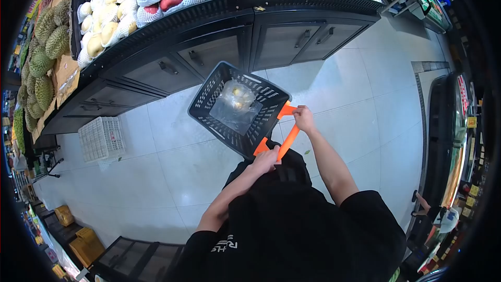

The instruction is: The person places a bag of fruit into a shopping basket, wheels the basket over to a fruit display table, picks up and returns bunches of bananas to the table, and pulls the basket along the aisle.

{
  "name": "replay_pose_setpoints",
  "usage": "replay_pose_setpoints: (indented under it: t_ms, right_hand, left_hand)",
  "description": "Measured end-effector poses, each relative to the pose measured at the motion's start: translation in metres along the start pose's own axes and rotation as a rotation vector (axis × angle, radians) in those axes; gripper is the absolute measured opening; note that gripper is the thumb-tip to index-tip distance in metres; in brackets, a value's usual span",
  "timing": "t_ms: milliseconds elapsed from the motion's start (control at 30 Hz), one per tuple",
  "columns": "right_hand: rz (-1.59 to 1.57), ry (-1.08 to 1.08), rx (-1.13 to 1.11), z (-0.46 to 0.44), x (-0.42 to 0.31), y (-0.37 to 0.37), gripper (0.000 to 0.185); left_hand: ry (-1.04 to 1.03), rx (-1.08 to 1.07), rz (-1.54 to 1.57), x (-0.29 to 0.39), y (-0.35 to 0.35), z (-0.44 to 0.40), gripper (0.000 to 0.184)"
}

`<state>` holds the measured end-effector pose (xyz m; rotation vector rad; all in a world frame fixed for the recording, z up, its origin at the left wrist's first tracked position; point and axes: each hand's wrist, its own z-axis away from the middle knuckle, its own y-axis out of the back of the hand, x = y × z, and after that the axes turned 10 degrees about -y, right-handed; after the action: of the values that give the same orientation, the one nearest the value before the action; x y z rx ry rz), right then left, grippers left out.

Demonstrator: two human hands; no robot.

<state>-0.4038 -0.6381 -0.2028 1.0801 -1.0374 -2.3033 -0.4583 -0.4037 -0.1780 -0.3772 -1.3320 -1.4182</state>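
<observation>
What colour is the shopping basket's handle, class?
The handle is bright orange; it shows best in the head view.

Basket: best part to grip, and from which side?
I'd take the orange handle, coming from the wearer's side. It sticks out from the end of the basket nearest the body, and its crossbar gives fingers something to wrap. The left hand and right hand hold it near opposite ends, which should limit tipping.
</observation>
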Motion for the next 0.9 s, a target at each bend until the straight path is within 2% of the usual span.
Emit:
replay_pose_setpoints:
  t_ms: [267, 333, 400, 467, 533, 567, 633, 700, 733, 767, 800, 833, 900]
  right_hand:
    - [0.001, -0.114, 0.069, 0.097, 0.050, 0.002, 0.025]
    - [0.037, -0.136, 0.108, 0.117, 0.059, -0.001, 0.025]
    - [0.105, -0.045, 0.043, 0.135, 0.064, -0.003, 0.025]
    - [0.151, -0.086, 0.052, 0.155, 0.064, -0.010, 0.025]
    - [0.200, -0.125, 0.046, 0.172, 0.050, -0.010, 0.025]
    - [0.200, -0.160, -0.033, 0.180, 0.040, -0.009, 0.026]
    - [0.191, -0.196, -0.117, 0.189, 0.033, -0.016, 0.027]
    - [0.230, -0.127, -0.221, 0.194, 0.031, -0.026, 0.028]
    - [0.224, -0.134, -0.221, 0.197, 0.022, -0.023, 0.028]
    - [0.157, -0.079, -0.316, 0.199, 0.013, -0.020, 0.034]
    - [0.091, -0.022, -0.410, 0.200, 0.006, -0.018, 0.041]
    - [0.090, -0.026, -0.409, 0.201, 0.003, -0.021, 0.041]
    - [0.147, 0.227, -0.265, 0.201, -0.005, -0.031, 0.043]
  left_hand:
    - [-0.118, -0.231, -0.105, 0.020, 0.008, 0.036, 0.042]
    - [-0.073, -0.335, -0.117, 0.025, 0.016, 0.042, 0.040]
    - [-0.066, -0.345, -0.125, 0.025, 0.019, 0.051, 0.038]
    - [-0.059, -0.357, -0.137, 0.019, 0.022, 0.058, 0.035]
    - [-0.083, -0.332, -0.160, 0.011, 0.026, 0.066, 0.031]
    - [-0.081, -0.345, -0.160, 0.005, 0.028, 0.073, 0.031]
    - [-0.142, -0.254, -0.188, -0.005, 0.038, 0.085, 0.039]
    - [-0.126, -0.203, -0.199, -0.017, 0.045, 0.093, 0.037]
    - [-0.149, -0.099, -0.244, -0.027, 0.045, 0.095, 0.034]
    - [-0.175, 0.007, -0.288, -0.037, 0.045, 0.095, 0.032]
    - [-0.134, 0.006, -0.312, -0.045, 0.048, 0.092, 0.026]
    - [-0.136, 0.003, -0.311, -0.051, 0.053, 0.089, 0.026]
    - [-0.098, 0.066, -0.337, -0.062, 0.066, 0.081, 0.019]
